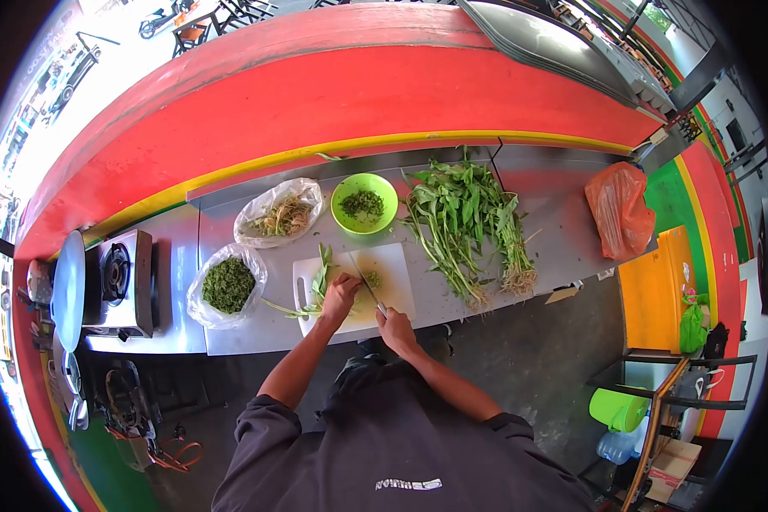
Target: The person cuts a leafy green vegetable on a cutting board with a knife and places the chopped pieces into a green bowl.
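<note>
On the white cutting board (pixel 398 305) my left hand (pixel 341 294) presses a few stalks of leafy greens (pixel 319 283), whose stems stick out past the board's left side. My right hand (pixel 396 331) grips a kitchen knife (pixel 368 284) by its handle. The blade points away from me and lies close beside my left fingertips. A small heap of chopped greens (pixel 374 279) sits just right of the blade. Behind the board stands a lime-green bowl (pixel 386 224) with chopped greens inside. Uncut bunches of greens (pixel 461 213), roots still on, lie to the right.
Left of the board are a plastic bag of chopped greens (pixel 228 286) and a bag of root trimmings (pixel 283 216). A gas stove (pixel 119 282) stands at the far left. An orange plastic bag (pixel 620 211) rests at the steel table's right end. A red wall (pixel 316 102) runs behind.
</note>
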Motion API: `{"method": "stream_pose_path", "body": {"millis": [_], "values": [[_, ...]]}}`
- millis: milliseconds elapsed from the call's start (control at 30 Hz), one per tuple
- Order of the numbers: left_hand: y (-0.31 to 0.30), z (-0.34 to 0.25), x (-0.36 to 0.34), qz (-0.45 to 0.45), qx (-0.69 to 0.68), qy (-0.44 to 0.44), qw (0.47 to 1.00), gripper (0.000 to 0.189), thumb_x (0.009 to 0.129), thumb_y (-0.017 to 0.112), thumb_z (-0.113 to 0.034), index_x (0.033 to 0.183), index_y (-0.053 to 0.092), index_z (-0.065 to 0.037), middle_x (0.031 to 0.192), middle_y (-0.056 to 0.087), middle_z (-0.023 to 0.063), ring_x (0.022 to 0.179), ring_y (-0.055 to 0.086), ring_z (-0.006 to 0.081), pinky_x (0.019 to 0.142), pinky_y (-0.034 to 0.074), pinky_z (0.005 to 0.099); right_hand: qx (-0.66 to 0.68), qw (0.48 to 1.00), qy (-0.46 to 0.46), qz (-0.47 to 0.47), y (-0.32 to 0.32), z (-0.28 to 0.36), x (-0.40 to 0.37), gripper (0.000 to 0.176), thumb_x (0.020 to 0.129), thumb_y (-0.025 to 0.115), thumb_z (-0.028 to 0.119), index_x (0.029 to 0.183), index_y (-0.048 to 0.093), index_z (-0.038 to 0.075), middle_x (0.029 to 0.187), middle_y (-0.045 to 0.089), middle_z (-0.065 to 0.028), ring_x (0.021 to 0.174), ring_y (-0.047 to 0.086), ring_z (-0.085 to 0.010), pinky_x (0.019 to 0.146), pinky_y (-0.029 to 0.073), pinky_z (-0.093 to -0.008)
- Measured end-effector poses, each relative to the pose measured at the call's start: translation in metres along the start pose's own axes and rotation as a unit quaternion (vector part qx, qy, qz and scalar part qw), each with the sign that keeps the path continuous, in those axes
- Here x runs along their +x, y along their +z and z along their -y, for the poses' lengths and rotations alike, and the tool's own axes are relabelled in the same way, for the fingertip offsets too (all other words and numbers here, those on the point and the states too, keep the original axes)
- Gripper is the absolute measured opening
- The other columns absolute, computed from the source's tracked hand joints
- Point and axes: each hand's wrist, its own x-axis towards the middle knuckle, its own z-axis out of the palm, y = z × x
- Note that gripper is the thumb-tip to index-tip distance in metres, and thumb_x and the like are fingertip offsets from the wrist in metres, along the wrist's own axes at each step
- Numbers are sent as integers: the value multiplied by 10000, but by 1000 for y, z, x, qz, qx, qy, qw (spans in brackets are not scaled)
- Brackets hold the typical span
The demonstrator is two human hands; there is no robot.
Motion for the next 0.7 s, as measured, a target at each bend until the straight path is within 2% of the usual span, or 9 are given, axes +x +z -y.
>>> {"method": "stream_pose_path", "body": {"millis": [233, 300, 433, 700], "values": [[-2, -3, 0, 4, 3, 29, 1000, 185, 811, 690, -2, 992, 727, -13, 930, 659, 140, 877, 647, 354, 820, 525, 437, -22, 1000, 13, 6, 4, 2, 12, 470, 1002, 545, 425, 919, 668, -21, 810, 689, -300, 813, 688, -488, 745, 562, -561], [-3, -1, 1, -19, 28, 71, 997, 144, 848, 683, -8, 982, 736, -7, 921, 674, 153, 832, 668, 349, 746, 540, 423, -9, 1000, 14, 7, 4, 3, 12, 471, 1001, 547, 431, 920, 670, -17, 809, 690, -296, 811, 688, -488, 747, 563, -558], [-2, -1, 0, -13, 6, 32, 999, 148, 846, 683, 1, 984, 736, -14, 920, 673, 152, 830, 668, 350, 742, 542, 423, 0, 1000, 12, 15, 0, 1, 3, 464, 1000, 560, 382, 893, 661, -57, 802, 675, -314, 810, 669, -507, 744, 538, -574], [-2, -1, 2, -17, 26, 56, 998, 144, 844, 698, -11, 981, 741, -21, 913, 683, 147, 821, 673, 355, 730, 541, 420, 7, 1000, 11, -6, 2, 7, 12, 462, 996, 570, 384, 872, 661, -51, 787, 672, -313, 796, 671, -500, 729, 538, -568]]}}
